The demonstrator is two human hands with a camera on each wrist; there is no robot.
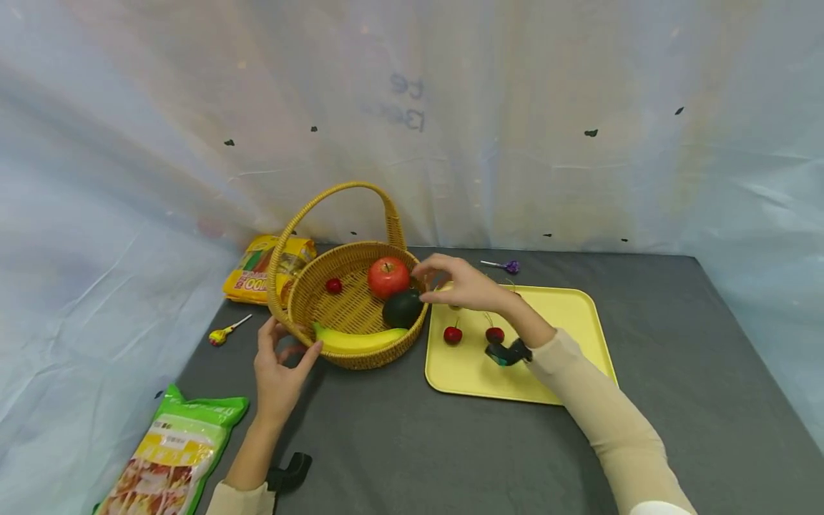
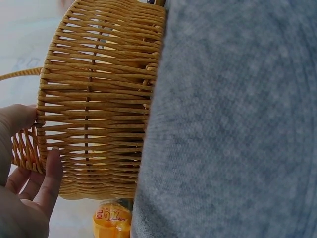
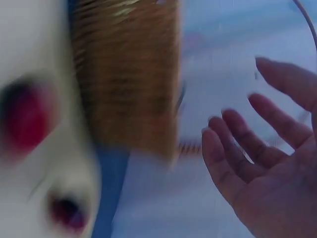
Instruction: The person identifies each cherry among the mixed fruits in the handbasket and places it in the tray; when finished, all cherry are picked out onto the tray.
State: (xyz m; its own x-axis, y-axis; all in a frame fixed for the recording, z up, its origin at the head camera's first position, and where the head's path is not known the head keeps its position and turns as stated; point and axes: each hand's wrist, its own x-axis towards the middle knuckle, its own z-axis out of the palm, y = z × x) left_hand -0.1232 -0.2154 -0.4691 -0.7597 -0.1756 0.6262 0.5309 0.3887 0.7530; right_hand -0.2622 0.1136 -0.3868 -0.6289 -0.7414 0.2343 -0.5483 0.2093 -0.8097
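Note:
A round wicker basket [image 1: 367, 362] with a tall handle holds a banana [image 1: 360, 342], a red apple [image 1: 388, 278], a dark green avocado [image 1: 402, 310] and one cherry [image 1: 333, 286]. At its left front side, my left hand [image 1: 277, 375] grips the rim by the foot of the handle. The left wrist view shows the thumb and fingers of that hand [image 2: 25, 213] on either side of the wicker. My right hand [image 1: 466, 282] hovers at the basket's right rim, beside the avocado. In the right wrist view its fingers [image 3: 237, 126] are spread, with nothing between them.
Right of the basket lies a yellow tray [image 1: 573, 307] with cherries [image 1: 453, 335] under my right forearm. A purple lollipop [image 1: 511, 267] is behind the tray. On the left are a yellow lollipop [image 1: 219, 335], a yellow packet [image 1: 249, 275] and a green bag [image 1: 187, 436].

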